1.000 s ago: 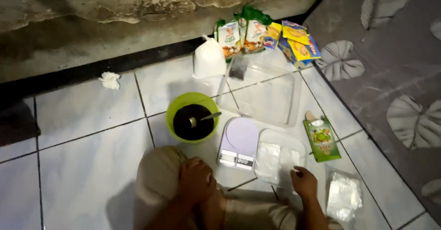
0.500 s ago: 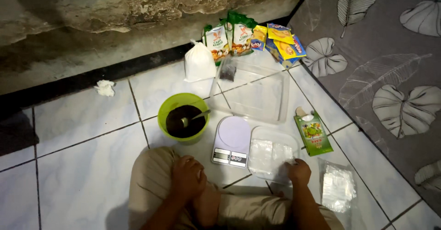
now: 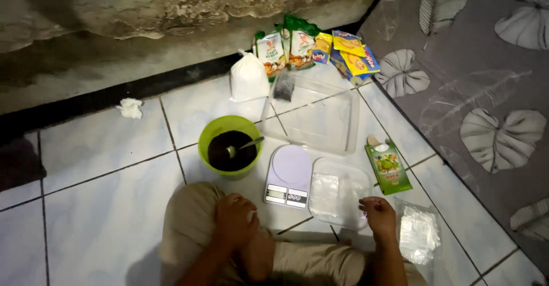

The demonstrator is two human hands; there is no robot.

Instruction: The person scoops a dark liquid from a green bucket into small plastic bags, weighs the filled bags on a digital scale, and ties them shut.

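Note:
My left hand [image 3: 235, 221] rests on my bent knee with the fingers curled, holding nothing that I can see. My right hand [image 3: 378, 216] touches the near right corner of a clear plastic lid [image 3: 338, 192] lying on the tiled floor. Left of the lid sits a small white kitchen scale [image 3: 289, 175]. Beyond it stands a green bowl [image 3: 230, 146] of dark powder with a spoon in it. A green carton [image 3: 388, 166] lies to the right of the lid.
A large clear tub [image 3: 320, 117] stands behind the scale. A white bag [image 3: 248, 78] and several bright sachets [image 3: 315, 48] lean near the wall. Clear plastic bags [image 3: 418, 234] lie by my right hand. A grey leaf-print mat [image 3: 480, 92] covers the right side. Crumpled tissue [image 3: 131, 108] lies far left.
The view has shifted so the objects sit further left in frame. My right hand has stayed at the lid's corner; my left hand stays on the knee.

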